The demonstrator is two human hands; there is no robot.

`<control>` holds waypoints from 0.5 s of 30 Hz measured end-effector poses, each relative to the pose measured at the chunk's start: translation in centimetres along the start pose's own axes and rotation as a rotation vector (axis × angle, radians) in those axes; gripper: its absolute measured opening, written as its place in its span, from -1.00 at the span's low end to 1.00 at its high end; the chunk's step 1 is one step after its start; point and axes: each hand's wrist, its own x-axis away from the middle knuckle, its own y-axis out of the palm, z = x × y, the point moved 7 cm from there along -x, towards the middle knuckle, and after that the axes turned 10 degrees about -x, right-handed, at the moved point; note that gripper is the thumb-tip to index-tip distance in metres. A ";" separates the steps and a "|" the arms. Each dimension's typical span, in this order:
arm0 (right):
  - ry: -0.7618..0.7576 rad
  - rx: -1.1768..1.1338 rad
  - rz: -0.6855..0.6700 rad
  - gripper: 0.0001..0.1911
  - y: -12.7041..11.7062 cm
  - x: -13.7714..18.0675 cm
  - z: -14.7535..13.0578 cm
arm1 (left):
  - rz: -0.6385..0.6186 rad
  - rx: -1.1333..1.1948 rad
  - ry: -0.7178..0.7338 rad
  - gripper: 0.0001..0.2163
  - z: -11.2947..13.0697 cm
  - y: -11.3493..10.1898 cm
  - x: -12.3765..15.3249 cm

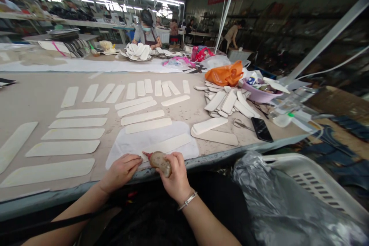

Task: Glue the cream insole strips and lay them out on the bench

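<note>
— Two hands work at the near edge of the tabletop [34, 96]. What does each one have?

— The right hand [174, 178] is closed around a worn, brownish brush [160, 162] whose red tip points toward the left hand. The left hand [122, 170] holds nothing; its fingers are curled loosely and press down on the near edge of a white sheet [129, 144].

— Where is the piece being worked on?

— A pale strip [170, 143] lies on that white sheet, just beyond both hands, with the brush tip at its near end.

— And around it?

— Many more pale strips lie in rows [77, 123] across the left and middle of the tabletop. Toward the right edge sit a stack of strips [227, 102], scissors [241, 124], a black phone [261, 129], an orange bag [226, 73] and a lilac bowl [258, 94]. A white basket lined with grey plastic [302, 173] stands off the near right corner. Another person [147, 32] sits at the far edge.
</note>
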 end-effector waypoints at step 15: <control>0.064 0.281 0.303 -0.63 -8.4 -0.6 2.3 | 0.026 0.006 -0.017 -0.80 -0.9 0.5 0.5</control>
